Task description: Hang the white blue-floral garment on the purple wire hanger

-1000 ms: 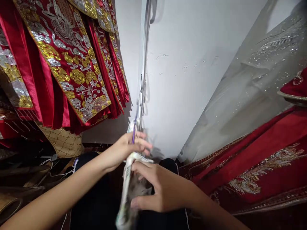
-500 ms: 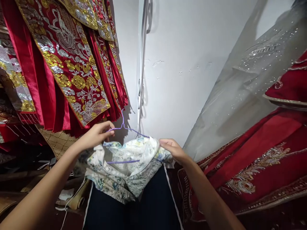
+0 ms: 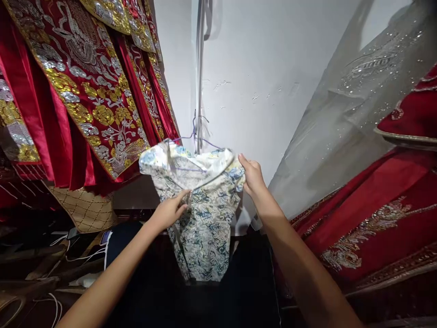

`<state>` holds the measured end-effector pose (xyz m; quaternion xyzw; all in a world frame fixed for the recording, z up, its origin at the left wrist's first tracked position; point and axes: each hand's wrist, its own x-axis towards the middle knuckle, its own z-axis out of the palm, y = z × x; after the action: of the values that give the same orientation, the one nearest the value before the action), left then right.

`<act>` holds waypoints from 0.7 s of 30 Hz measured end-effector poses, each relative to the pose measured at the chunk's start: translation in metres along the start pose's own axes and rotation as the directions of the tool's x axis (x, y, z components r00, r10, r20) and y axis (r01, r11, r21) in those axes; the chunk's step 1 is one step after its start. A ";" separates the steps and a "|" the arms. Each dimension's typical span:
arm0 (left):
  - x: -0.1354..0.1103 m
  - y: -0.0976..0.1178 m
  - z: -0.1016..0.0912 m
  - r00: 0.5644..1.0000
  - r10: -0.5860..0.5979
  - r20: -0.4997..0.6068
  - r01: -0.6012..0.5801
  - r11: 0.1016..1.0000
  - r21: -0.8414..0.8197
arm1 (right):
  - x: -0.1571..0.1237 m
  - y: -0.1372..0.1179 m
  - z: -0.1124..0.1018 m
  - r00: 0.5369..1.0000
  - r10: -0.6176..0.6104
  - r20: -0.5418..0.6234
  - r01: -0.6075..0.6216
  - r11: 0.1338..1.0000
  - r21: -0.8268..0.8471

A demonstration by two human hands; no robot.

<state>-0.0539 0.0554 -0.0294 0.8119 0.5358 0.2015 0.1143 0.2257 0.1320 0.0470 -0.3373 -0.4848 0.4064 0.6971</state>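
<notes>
A floral blouse in white, blue and yellow hangs spread out in front of me on a thin purple hanger. The hanger's hook is up beside the metal rail on the wall. My left hand lies against the front of the blouse just below the neckline, fingers stretched and thumb apart. At the right shoulder, my right hand grips the short sleeve, thumb in front and the other fingers mostly hidden. Part of the hanger's lower bar shows inside the open neckline.
Red garments with gold and silver embroidery hang at the left. To the right are a sheer beaded white fabric and a red embroidered dress. A white wall with a metal rail stands ahead. Cables lie low at left.
The blouse has risen from my lap and now hangs down unfolded. My left hand has let go of the hanger's left arm and moved to the blouse's front. My right hand still holds the sleeve.
</notes>
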 end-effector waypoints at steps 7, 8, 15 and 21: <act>-0.036 0.023 0.085 0.997 -0.028 -0.073 0.013 0.978 -0.208 | -0.054 0.052 -0.055 0.959 -0.040 -0.280 0.015 0.996 -0.090; -0.042 0.028 0.095 0.992 -0.061 -0.114 0.029 0.965 -0.260 | -0.069 0.061 -0.053 0.919 -0.094 -0.384 0.038 0.988 -0.150; -0.069 0.057 0.113 0.968 -0.146 -0.202 0.019 0.850 -0.526 | -0.229 0.126 0.011 0.991 0.032 -0.129 -0.084 0.902 -0.423; -0.077 0.073 0.104 0.917 -0.272 -0.291 0.029 0.775 -0.632 | -0.237 0.135 0.024 0.979 0.168 0.115 -0.111 0.915 -0.388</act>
<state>0.0263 -0.0407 -0.1087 0.6313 0.5166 0.5025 0.2864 0.1229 -0.0184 -0.1580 -0.4690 -0.5787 0.3770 0.5505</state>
